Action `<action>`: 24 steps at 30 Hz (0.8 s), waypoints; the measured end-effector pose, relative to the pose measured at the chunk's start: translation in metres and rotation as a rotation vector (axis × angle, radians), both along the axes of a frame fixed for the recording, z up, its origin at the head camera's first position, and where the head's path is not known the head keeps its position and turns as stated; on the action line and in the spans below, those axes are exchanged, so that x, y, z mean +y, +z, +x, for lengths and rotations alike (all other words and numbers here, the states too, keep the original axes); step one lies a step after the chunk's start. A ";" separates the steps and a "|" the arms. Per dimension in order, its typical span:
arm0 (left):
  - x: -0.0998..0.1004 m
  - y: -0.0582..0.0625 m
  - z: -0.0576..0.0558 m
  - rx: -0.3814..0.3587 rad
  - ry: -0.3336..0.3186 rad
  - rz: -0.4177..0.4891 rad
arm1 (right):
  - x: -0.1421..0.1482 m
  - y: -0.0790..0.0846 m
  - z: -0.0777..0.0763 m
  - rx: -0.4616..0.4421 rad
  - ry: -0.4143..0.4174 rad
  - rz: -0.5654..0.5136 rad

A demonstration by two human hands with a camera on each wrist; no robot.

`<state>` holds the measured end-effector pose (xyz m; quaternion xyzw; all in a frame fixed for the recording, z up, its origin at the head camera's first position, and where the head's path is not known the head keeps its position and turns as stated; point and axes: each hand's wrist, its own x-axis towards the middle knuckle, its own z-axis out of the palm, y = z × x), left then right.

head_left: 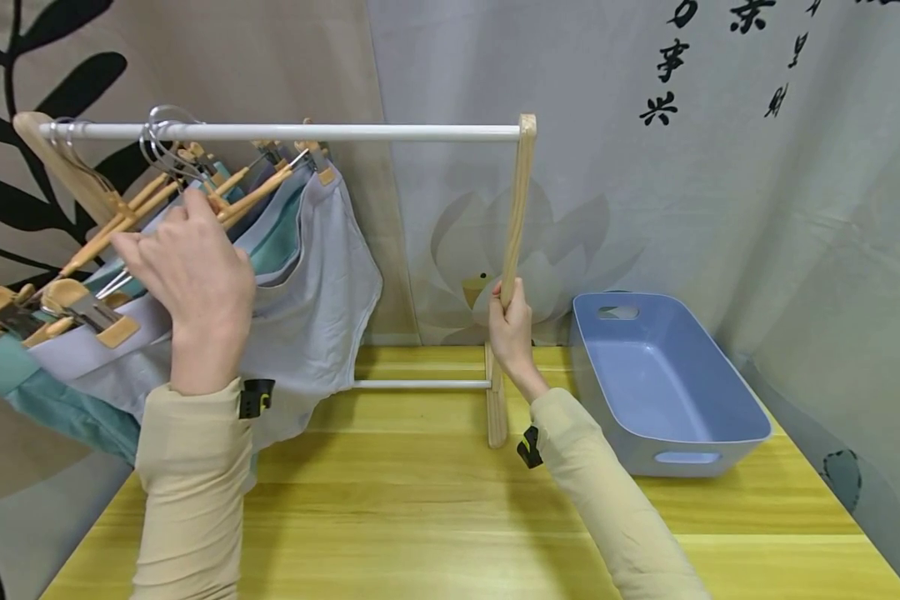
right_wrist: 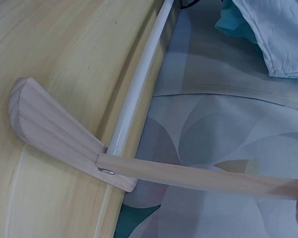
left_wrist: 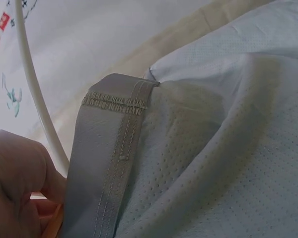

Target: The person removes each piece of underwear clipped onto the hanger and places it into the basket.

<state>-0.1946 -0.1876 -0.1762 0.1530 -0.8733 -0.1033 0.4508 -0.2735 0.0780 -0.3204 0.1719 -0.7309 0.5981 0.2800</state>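
My left hand (head_left: pixel 198 267) pinches a wooden clip hanger (head_left: pixel 258 197) just below its metal hook, among several hangers bunched at the left of the rack's white top rail (head_left: pixel 412 132). A pale grey garment (head_left: pixel 326 250) hangs clipped from hangers there, with teal cloth (head_left: pixel 279 237) beside it. Up close in the left wrist view, a stitched grey waistband (left_wrist: pixel 102 153) lies beside the fingers. My right hand (head_left: pixel 512 329) grips the rack's right wooden upright (head_left: pixel 520 200). In the right wrist view, that upright meets a wooden foot (right_wrist: pixel 54 129) on the table.
A blue plastic basket (head_left: pixel 682 429) stands on the wooden table (head_left: pixel 405 517), right of the rack. The rack's lower white bar (head_left: pixel 420 384) runs close above the tabletop. Printed curtains (head_left: pixel 585 100) hang behind. Some garments on the left extend past the table's edge.
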 end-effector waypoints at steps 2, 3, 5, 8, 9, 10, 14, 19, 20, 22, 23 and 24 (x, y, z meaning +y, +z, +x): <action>0.000 0.000 0.001 -0.010 -0.007 0.003 | 0.000 0.000 0.000 -0.001 0.000 -0.002; 0.001 0.001 0.001 -0.013 -0.011 0.005 | 0.000 0.000 0.000 -0.003 -0.001 -0.002; 0.001 0.001 0.002 -0.022 -0.017 0.004 | 0.000 -0.001 0.000 -0.006 -0.002 -0.001; 0.003 0.002 0.004 -0.029 -0.021 -0.003 | 0.000 -0.001 0.001 -0.012 -0.005 0.001; 0.003 0.002 0.004 -0.028 -0.023 -0.005 | 0.000 -0.001 0.001 -0.013 -0.006 0.003; 0.004 0.002 0.004 -0.027 -0.025 -0.008 | 0.000 -0.001 0.000 -0.013 -0.006 0.003; 0.005 0.003 0.005 -0.015 -0.034 -0.022 | 0.001 -0.007 -0.007 -0.013 -0.004 -0.004; 0.006 0.002 0.006 0.011 -0.037 -0.029 | 0.003 -0.022 -0.024 -0.015 -0.005 -0.009; 0.006 0.002 0.006 0.023 -0.038 -0.029 | 0.003 -0.024 -0.026 -0.013 -0.009 -0.006; 0.007 0.001 0.006 0.053 -0.047 -0.030 | 0.003 -0.025 -0.027 -0.009 -0.014 -0.003; 0.008 0.001 0.006 0.069 -0.052 -0.032 | 0.003 -0.025 -0.027 -0.008 -0.016 -0.002; 0.007 0.001 0.006 0.080 -0.058 -0.033 | 0.002 -0.025 -0.027 -0.006 -0.019 -0.003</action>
